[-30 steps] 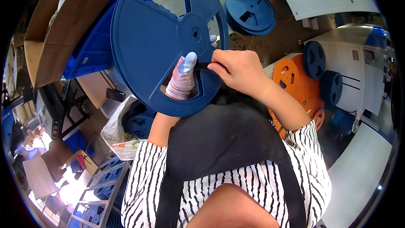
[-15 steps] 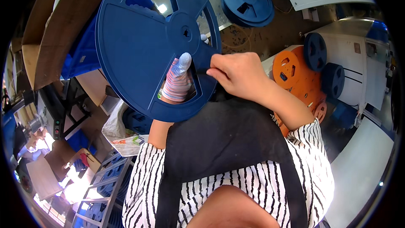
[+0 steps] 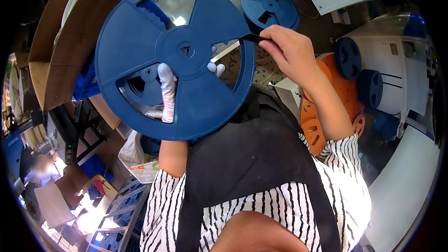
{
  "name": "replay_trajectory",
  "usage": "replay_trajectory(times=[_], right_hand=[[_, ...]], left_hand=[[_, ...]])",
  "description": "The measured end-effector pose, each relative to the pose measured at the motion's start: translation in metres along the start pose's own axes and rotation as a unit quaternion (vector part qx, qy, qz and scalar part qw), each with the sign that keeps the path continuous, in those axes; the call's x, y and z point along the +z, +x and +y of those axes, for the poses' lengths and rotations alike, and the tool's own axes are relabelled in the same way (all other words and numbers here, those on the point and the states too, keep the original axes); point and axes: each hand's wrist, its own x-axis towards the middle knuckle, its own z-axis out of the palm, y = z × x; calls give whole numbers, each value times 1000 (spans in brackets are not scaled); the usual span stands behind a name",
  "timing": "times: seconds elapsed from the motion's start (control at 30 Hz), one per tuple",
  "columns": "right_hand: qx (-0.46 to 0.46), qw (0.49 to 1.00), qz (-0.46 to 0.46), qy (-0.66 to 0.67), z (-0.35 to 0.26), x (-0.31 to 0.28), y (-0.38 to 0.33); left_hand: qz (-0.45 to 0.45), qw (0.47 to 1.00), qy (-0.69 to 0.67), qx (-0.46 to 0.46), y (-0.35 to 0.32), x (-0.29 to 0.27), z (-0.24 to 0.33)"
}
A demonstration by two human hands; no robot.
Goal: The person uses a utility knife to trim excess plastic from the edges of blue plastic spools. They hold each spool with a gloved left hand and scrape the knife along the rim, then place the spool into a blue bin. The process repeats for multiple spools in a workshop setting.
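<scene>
A large blue plastic reel (image 3: pixel 200 91) with three wide cut-outs is held up in front of my chest. My left hand (image 3: pixel 167 84), in a striped, pale-tipped glove, grips it through the lower-left cut-out. The thumb lies on the near face, and fingertips show through the right cut-out. Between the thumb and fingers of my bare right hand (image 3: pixel 291 51) is a thin, dark trimming blade (image 3: pixel 252 38). Its tip touches the reel at the upper edge of the right cut-out, where small nicks show.
Blue reels (image 3: pixel 269 5) lie stacked on the bench behind. Small dark scraps (image 3: pixel 235 63) are scattered beyond the held reel. An orange perforated panel (image 3: pixel 336 98) and two dark blue reels (image 3: pixel 368 88) are at the right. A cardboard box (image 3: pixel 65 56) stands at the left.
The reel has turned in my left hand and tilted to face me more squarely. My right hand has moved up and right, bringing the blade to the right cut-out's upper edge.
</scene>
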Motion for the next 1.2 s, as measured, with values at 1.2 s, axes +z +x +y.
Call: replay_trajectory(times=[1.2], right_hand=[[-154,974,-133,-96,2,6,-7]], left_hand=[[12,999,-49,-18,-22,25,22]])
